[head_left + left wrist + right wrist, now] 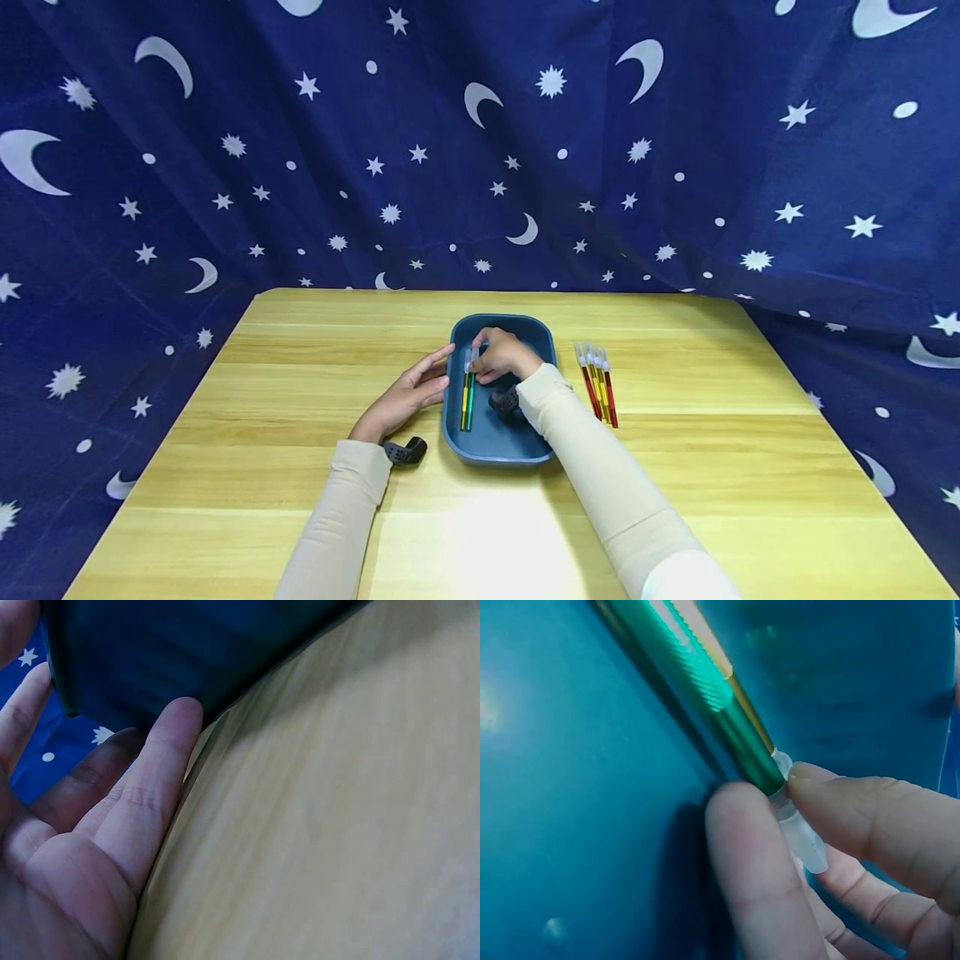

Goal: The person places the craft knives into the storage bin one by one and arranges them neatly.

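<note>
A dark blue rectangular tray [498, 459] stands on the table. My right hand [501, 353] reaches inside it and pinches a green craft knife [742, 739] between thumb and finger, just at its clear cap [808, 847]. Right beside it in the tray lies a gold craft knife [464, 410], side by side with the green one at the tray's left part. My left hand [408, 395] rests against the tray's left wall from outside, its fingers fairly straight and spread. In the left wrist view the fingertips [182, 716] overlap the tray's dark side wall.
Several red and gold craft knives [597, 383] with clear caps lie together on the wooden table [315, 375], to the right of the tray. A dark blue cloth [420, 108] with white moons and stars hangs behind the table and at its sides.
</note>
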### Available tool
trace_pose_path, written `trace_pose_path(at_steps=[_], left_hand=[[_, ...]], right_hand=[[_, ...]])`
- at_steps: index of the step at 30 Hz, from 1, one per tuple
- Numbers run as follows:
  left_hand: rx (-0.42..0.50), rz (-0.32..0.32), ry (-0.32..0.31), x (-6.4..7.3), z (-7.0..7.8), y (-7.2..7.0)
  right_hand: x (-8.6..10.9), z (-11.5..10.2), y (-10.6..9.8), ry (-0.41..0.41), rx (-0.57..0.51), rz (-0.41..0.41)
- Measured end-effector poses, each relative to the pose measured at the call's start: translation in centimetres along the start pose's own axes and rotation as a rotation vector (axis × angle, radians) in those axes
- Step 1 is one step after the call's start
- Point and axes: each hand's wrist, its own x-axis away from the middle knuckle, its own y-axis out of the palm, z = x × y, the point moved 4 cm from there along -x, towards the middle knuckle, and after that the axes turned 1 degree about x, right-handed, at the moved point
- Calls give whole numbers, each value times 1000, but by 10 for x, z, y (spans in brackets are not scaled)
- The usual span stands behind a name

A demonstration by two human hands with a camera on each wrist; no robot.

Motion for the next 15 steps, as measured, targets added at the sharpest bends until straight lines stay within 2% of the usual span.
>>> trace_pose_path(at_steps=[15], left_hand=[[6,-5,-3,1,-2,0]], right_hand=[[-1,0,3,-7,18,-36]])
